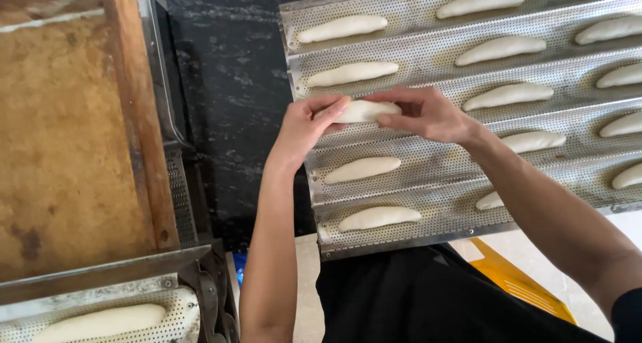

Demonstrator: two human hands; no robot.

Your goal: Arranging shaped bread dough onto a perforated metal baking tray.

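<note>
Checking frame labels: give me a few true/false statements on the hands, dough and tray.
1. Both hands hold one dough piece over the tray. True: left hand and right hand grip its ends.
2. The tray is solid sheet metal. False: it is perforated, with channels.
3. The channel row below the held piece is empty. False: a dough piece lies there.
4. A wooden board lies at the left. True.
5. A second tray at lower left holds dough. True.
</note>
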